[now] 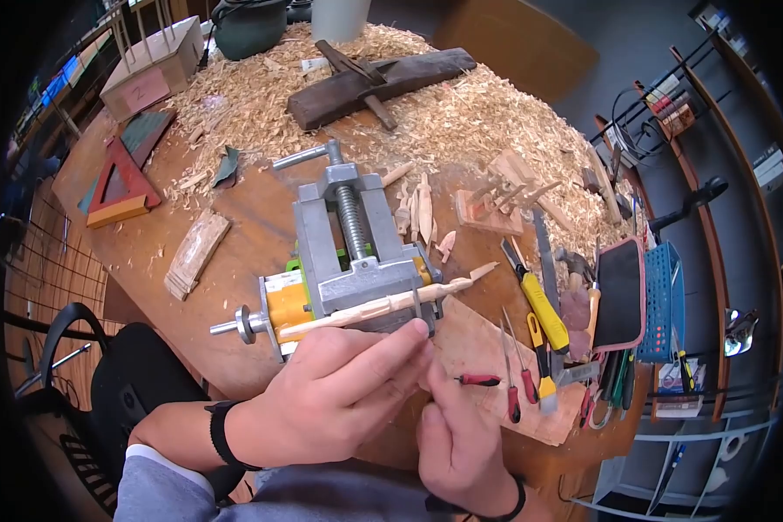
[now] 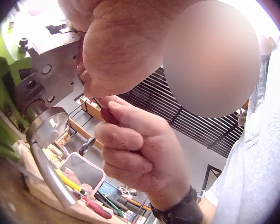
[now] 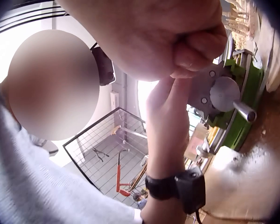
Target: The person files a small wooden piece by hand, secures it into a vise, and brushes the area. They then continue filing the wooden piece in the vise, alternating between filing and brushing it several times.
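A carved wooden stick [image 1: 383, 304] lies slantwise over the front of a metal vise [image 1: 337, 222], its thin end to the right. My left hand [image 1: 348, 391] is just in front of the stick, fingers bent toward the right; what lies between them is hidden. Close beside it my right hand [image 1: 465, 435] is curled, its fingertips near the left ones. From the left wrist view, the right hand [image 2: 144, 149] grips a small dark red handle [image 2: 109, 115], with a thin shaft running up toward the left hand [image 2: 121, 51]. The shaft's far end is hidden.
A yellow cutter [image 1: 544, 313] and red-handled tools [image 1: 528, 387] lie at the right. Wood shavings [image 1: 513, 113] and a dark wooden plane [image 1: 378, 87] cover the back. Left of the vise are a wood block [image 1: 197, 252] and a red triangular frame [image 1: 123, 183].
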A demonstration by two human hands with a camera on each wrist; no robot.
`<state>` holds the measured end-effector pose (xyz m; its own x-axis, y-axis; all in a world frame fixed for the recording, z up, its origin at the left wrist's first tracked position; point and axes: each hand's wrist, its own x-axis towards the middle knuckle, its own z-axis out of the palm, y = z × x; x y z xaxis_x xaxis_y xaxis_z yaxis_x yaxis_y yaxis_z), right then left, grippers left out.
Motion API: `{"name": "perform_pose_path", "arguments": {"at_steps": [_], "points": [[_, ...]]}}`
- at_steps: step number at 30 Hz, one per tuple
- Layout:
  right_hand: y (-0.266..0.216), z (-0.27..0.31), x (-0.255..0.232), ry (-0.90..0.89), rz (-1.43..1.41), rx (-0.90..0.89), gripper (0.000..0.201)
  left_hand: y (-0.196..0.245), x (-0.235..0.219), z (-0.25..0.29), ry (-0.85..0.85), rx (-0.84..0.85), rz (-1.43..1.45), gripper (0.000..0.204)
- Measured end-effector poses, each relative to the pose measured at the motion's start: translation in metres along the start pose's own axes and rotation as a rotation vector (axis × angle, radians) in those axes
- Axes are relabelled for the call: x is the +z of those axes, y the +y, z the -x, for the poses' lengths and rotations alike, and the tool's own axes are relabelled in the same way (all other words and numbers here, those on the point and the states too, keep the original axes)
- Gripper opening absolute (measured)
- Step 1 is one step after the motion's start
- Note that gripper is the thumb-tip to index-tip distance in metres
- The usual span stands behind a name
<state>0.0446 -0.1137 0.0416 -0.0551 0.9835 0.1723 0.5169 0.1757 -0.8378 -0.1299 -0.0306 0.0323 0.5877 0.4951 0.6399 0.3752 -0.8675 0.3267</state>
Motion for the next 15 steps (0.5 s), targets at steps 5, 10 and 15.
{"name": "perform_pose_path", "arguments": {"at_steps": [5, 10, 15], "points": [[0.002, 0.001, -0.004, 0.001, 0.068, -0.054, 0.05, 0.0, 0.002, -0.004, 0.019, -0.032, -0.014, 0.044], [0.002, 0.0, -0.006, -0.03, 0.026, 0.002, 0.05, -0.002, 0.002, -0.001, -0.005, 0.023, -0.004, 0.045], [-0.002, -0.002, -0.011, -0.073, 0.053, 0.064, 0.048, 0.001, 0.001, -0.003, -0.002, -0.016, -0.013, 0.046]]}}
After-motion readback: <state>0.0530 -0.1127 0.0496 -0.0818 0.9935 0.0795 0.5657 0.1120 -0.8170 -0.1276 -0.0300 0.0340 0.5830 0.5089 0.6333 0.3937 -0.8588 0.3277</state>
